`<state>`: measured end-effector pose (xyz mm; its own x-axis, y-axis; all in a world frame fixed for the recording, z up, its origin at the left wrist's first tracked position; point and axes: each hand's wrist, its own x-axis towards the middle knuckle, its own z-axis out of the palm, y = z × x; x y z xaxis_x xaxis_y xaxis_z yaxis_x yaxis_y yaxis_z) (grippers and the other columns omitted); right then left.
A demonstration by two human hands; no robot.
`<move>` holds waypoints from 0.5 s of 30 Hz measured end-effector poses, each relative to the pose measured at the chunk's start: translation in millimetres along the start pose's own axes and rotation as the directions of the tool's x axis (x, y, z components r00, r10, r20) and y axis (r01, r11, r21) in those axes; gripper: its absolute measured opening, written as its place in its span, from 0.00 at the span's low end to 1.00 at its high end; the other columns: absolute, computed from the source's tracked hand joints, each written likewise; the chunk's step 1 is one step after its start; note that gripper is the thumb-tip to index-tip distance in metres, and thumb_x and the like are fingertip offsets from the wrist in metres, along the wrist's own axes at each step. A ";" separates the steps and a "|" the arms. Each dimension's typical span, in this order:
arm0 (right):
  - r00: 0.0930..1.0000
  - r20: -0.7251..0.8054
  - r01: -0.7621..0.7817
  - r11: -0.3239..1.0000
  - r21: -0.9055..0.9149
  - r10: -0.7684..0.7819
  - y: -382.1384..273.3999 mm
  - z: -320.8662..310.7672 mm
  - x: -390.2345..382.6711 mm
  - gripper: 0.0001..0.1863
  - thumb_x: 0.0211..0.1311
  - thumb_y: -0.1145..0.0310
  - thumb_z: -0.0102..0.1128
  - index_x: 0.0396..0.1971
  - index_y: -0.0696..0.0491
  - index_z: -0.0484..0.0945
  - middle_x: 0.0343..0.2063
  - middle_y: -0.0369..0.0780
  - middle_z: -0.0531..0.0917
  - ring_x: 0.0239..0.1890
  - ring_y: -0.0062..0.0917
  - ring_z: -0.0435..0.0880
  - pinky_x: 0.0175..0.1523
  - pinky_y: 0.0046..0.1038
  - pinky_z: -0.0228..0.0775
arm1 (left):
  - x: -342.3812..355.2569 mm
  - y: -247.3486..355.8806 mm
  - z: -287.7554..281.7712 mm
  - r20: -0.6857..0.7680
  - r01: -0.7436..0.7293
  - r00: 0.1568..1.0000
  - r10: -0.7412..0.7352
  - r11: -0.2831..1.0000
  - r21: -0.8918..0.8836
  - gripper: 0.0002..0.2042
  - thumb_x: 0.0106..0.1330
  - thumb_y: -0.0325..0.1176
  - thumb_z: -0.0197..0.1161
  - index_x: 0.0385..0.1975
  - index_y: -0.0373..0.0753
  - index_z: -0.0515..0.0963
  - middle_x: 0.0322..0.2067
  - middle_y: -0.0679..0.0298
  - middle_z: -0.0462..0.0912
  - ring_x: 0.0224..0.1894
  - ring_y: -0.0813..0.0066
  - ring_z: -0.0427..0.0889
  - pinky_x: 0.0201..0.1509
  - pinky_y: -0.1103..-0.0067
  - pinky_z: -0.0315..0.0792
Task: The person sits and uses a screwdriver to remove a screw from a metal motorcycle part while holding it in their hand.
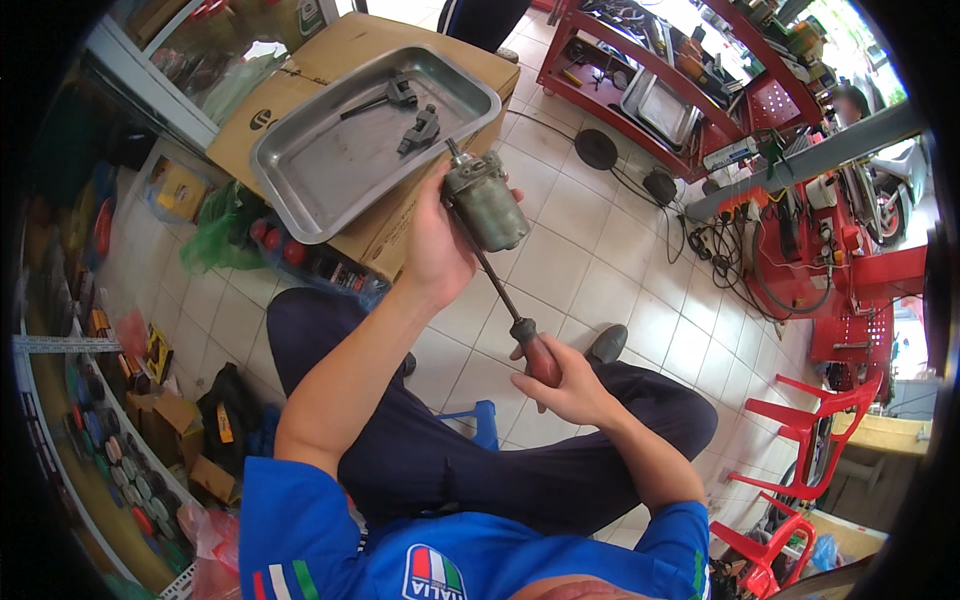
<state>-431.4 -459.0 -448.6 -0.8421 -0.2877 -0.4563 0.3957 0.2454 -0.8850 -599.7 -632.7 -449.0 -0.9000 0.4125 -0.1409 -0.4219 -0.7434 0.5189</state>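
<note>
My left hand (440, 240) is closed around a small cylindrical electric motor (487, 208) with a worn, grey-green metal casing. A thin shaft sticks out of its upper end. My right hand (570, 385) grips the red and black handle of a long screwdriver (497, 285). Its steel shank runs up along the motor's left side, and the tip is hidden by the left hand and the motor. Just beyond the motor, a metal tray (310, 180) holds two dark parts, a bracket-like piece (421, 130) and one with a long stem (398, 95).
The tray rests on a cardboard box (350, 45). A red tool cart (620, 90) stands at the far right, with cables (720, 245) on the tiled floor. Red plastic chairs (810, 430) are at the right. Shelves with round tins (130, 470) line the left.
</note>
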 end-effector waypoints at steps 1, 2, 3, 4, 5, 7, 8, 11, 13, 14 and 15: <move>1.000 -0.013 0.011 1.000 0.000 -0.011 3.7 -0.8 -0.4 0.17 0.64 0.65 0.65 0.48 0.56 0.74 0.30 0.38 0.79 0.25 0.19 0.78 0.30 0.24 0.73 | -0.9 1.0 1.1 -0.017 -0.002 1.000 0.002 1.000 0.001 0.22 0.78 0.51 0.40 0.53 0.40 0.73 0.46 0.60 0.80 0.52 0.61 0.81 0.56 0.65 0.77; 0.999 -0.028 0.022 1.000 0.002 -0.022 6.9 -1.7 -0.7 0.16 0.64 0.66 0.65 0.47 0.57 0.74 0.30 0.38 0.79 0.25 0.19 0.78 0.30 0.24 0.72 | -0.4 2.7 1.2 -0.021 -0.004 1.000 0.004 1.000 -0.005 0.23 0.78 0.50 0.39 0.54 0.39 0.72 0.47 0.57 0.79 0.52 0.60 0.80 0.57 0.63 0.76; 0.996 -0.038 0.075 0.996 -0.047 -0.077 9.3 -3.6 -0.8 0.15 0.63 0.67 0.64 0.46 0.56 0.74 0.30 0.37 0.79 0.25 0.19 0.78 0.30 0.24 0.72 | 0.8 4.7 1.1 -0.026 -0.007 1.000 0.007 1.000 -0.011 0.24 0.77 0.50 0.37 0.55 0.38 0.71 0.49 0.55 0.79 0.53 0.58 0.79 0.58 0.61 0.76; 0.990 -0.044 0.127 0.987 -0.095 -0.132 11.7 -5.8 -0.9 0.14 0.62 0.68 0.64 0.45 0.56 0.74 0.30 0.37 0.79 0.25 0.18 0.78 0.30 0.23 0.72 | 1.6 6.6 1.1 -0.030 -0.010 1.000 0.009 1.000 -0.017 0.24 0.77 0.49 0.36 0.56 0.36 0.71 0.50 0.53 0.78 0.54 0.57 0.79 0.60 0.59 0.75; 0.981 -0.051 0.179 0.973 -0.144 -0.188 14.4 -7.9 -0.8 0.14 0.62 0.69 0.64 0.44 0.56 0.74 0.29 0.37 0.79 0.25 0.18 0.78 0.30 0.23 0.72 | 2.3 8.4 1.6 -0.023 -0.022 1.000 0.021 0.999 -0.024 0.24 0.77 0.49 0.36 0.56 0.36 0.71 0.50 0.53 0.78 0.54 0.57 0.79 0.60 0.59 0.75; 0.973 -0.089 0.204 0.973 -0.103 -0.214 23.9 -10.7 -2.6 0.13 0.61 0.71 0.64 0.43 0.56 0.74 0.28 0.37 0.79 0.24 0.18 0.78 0.30 0.23 0.72 | 3.3 11.6 2.6 -0.010 -0.044 0.999 0.044 0.998 -0.036 0.24 0.77 0.49 0.36 0.56 0.37 0.71 0.51 0.53 0.78 0.54 0.57 0.79 0.60 0.58 0.74; 0.968 -0.110 0.216 0.973 -0.083 -0.225 24.3 -10.6 -3.1 0.12 0.60 0.71 0.64 0.42 0.56 0.74 0.28 0.37 0.79 0.24 0.18 0.78 0.30 0.22 0.72 | 3.9 11.9 1.4 0.009 -0.041 0.999 0.042 0.997 -0.062 0.24 0.77 0.49 0.36 0.56 0.37 0.71 0.50 0.53 0.78 0.54 0.57 0.79 0.60 0.57 0.74; 0.970 -0.167 0.186 0.982 0.044 -0.176 15.2 -13.0 -5.3 0.12 0.60 0.73 0.64 0.41 0.57 0.74 0.26 0.36 0.78 0.23 0.17 0.78 0.29 0.22 0.72 | 4.2 12.4 -1.8 0.036 -0.029 0.999 0.033 0.994 -0.101 0.24 0.77 0.49 0.37 0.55 0.37 0.72 0.50 0.53 0.78 0.53 0.56 0.79 0.61 0.56 0.73; 0.976 -0.180 0.137 0.987 0.078 -0.121 9.2 -15.3 -5.6 0.11 0.60 0.73 0.63 0.41 0.57 0.73 0.26 0.36 0.77 0.22 0.17 0.77 0.28 0.22 0.71 | 2.3 12.9 -0.9 0.015 -0.021 1.000 0.023 0.997 -0.078 0.24 0.76 0.50 0.37 0.54 0.36 0.72 0.50 0.52 0.79 0.53 0.56 0.79 0.61 0.56 0.73; 0.978 -0.186 0.114 0.989 0.096 -0.094 7.4 -16.2 -5.3 0.11 0.61 0.74 0.63 0.42 0.57 0.73 0.26 0.36 0.77 0.22 0.17 0.77 0.27 0.22 0.71 | 2.2 12.9 -0.7 0.013 -0.018 1.000 0.019 0.997 -0.069 0.24 0.76 0.49 0.37 0.54 0.36 0.72 0.50 0.52 0.79 0.53 0.57 0.79 0.61 0.56 0.73; 0.977 -0.186 0.122 0.988 0.096 -0.102 6.4 -16.3 -4.9 0.11 0.60 0.75 0.62 0.41 0.57 0.72 0.25 0.35 0.76 0.20 0.17 0.76 0.26 0.22 0.70 | 2.2 12.8 -0.5 0.011 -0.014 1.000 0.015 0.998 -0.060 0.24 0.76 0.49 0.37 0.54 0.36 0.72 0.50 0.52 0.79 0.53 0.57 0.79 0.60 0.56 0.73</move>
<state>-430.8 -440.9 -450.5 -0.9316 -0.1338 -0.3380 0.3236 0.1185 -0.9387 -607.2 -641.6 -443.1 -0.9048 0.4074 -0.1236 -0.4151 -0.7796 0.4690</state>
